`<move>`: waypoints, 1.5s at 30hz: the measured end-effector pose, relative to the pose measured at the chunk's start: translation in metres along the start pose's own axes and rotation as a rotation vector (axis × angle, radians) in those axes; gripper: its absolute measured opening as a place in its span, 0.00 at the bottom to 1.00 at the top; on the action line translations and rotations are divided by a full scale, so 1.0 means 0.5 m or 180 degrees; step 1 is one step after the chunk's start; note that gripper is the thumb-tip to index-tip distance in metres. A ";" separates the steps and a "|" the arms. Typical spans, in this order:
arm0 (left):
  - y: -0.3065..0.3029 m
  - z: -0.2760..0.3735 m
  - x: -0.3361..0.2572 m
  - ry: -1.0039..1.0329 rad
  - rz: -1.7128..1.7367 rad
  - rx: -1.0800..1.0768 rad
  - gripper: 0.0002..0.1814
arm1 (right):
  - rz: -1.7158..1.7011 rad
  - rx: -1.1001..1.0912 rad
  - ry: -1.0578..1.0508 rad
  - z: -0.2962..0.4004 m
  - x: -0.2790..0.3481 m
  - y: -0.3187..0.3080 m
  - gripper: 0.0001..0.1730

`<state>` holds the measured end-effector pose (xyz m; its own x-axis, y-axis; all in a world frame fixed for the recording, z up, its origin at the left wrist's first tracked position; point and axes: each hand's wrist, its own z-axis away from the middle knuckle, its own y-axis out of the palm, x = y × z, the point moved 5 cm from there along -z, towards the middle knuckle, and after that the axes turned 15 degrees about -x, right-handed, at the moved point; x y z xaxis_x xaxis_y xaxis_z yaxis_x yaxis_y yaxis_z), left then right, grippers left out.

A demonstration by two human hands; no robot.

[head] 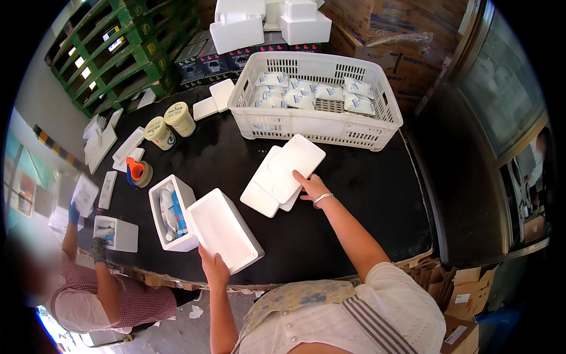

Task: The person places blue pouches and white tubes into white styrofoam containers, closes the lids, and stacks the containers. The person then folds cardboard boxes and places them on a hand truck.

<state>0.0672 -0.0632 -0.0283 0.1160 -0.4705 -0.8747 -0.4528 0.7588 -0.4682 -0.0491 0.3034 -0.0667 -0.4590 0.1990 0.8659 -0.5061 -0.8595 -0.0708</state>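
My left hand [215, 267] grips the near end of an empty white foam box [223, 230], which is tilted with its opening towards me. Against its left side stands another foam box [173, 212], holding a blue-and-white pack and white-capped items. My right hand [313, 186] has its thumb on top of a white foam lid [292, 166], the fingers at its near right edge. Other foam lids [261, 194] lie beneath that one on the black tabletop [353, 212].
A white plastic crate [316, 116] with several printed white packs stands at the back. Two tubs [179, 119] and a tape dispenser [139, 171] are to the left. At far left, a gloved co-worker [99, 283] handles a small foam box [124, 234]. Green pallets [119, 53] rise behind.
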 end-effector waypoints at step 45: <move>0.014 -0.009 -0.013 -0.0005 -0.0339 -0.0409 0.33 | 0.0854 -0.0777 -0.4735 0.012 0.408 -0.190 0.11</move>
<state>0.0593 -0.0571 -0.0253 0.1708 -0.5443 -0.8213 -0.5471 0.6409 -0.5385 -0.0904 0.4229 0.1195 0.4961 -0.7098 0.5000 -0.7024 -0.6666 -0.2495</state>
